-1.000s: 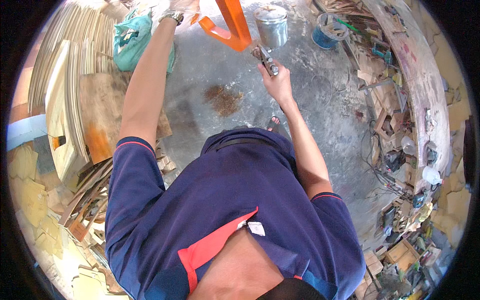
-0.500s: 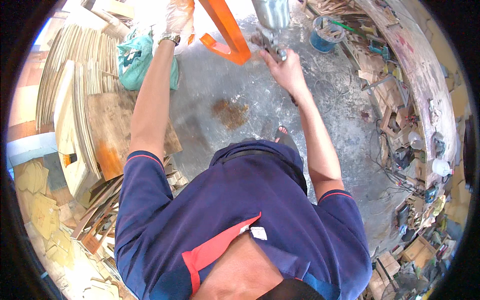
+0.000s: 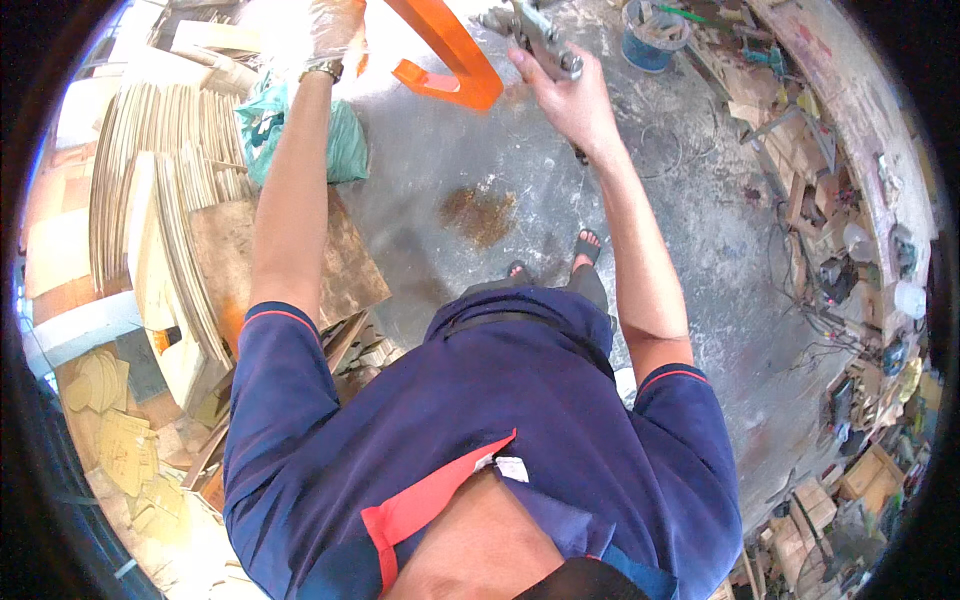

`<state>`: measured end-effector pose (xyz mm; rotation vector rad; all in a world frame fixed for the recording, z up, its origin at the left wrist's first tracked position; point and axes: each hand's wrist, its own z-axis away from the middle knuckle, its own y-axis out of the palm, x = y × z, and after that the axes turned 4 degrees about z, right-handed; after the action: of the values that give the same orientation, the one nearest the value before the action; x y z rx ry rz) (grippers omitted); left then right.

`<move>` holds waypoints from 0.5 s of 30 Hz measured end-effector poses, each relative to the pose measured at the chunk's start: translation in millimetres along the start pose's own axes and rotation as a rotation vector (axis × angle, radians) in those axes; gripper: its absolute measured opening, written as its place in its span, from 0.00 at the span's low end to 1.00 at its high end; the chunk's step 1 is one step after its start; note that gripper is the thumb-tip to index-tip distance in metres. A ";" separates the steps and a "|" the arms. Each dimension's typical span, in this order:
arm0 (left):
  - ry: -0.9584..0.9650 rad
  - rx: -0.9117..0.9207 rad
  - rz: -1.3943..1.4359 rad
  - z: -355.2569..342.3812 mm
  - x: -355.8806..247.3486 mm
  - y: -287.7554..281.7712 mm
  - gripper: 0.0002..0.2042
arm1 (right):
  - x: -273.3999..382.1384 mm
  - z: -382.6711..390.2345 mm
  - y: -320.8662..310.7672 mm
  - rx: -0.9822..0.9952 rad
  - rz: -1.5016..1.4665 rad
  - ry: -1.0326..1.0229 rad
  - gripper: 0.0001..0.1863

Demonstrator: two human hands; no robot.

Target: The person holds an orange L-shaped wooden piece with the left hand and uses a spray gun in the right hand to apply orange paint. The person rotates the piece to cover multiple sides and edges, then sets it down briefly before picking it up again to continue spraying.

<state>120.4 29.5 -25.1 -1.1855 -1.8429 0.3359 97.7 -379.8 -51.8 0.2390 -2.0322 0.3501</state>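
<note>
My left hand (image 3: 334, 32), in a clear plastic glove stained orange, is at the top edge beside an orange-painted angled piece (image 3: 470, 75) that runs out of view; its fingers are too washed out to tell what they hold. My right hand (image 3: 575, 110) grips a metal spray gun (image 3: 540, 38), its head angled up and left, to the right of the orange piece and apart from it.
On the left are stacked thin boards (image 3: 130, 170), a teal bag (image 3: 335, 140) and a brown panel (image 3: 280, 260). A blue bucket (image 3: 648, 50) and wood scraps with cables line the right, beside a long board (image 3: 810, 60). My feet (image 3: 585, 245) are on the grey concrete floor (image 3: 700, 230).
My right hand and the spray gun have moved up and to the right in the view. The metal can at the top centre is out of sight now, and both my feet show.
</note>
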 end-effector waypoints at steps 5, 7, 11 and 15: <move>0.009 0.130 -0.021 -10.2 9.4 -20.8 0.05 | -64.4 64.3 2.7 0.060 0.078 0.253 0.16; 0.023 0.164 -0.036 -15.8 9.9 -25.6 0.05 | -84.1 83.7 5.9 0.035 0.087 0.311 0.16; 0.043 0.217 -0.068 -23.2 11.2 -32.3 0.05 | -116.9 111.9 11.2 0.001 0.065 0.376 0.16; 0.059 0.248 -0.090 -30.4 11.7 -33.6 0.05 | -139.0 130.3 14.5 -0.029 0.084 0.426 0.17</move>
<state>122.9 15.4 19.4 -0.9305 -1.7402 0.4588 49.8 -408.5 -234.5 0.0533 -1.6280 0.3872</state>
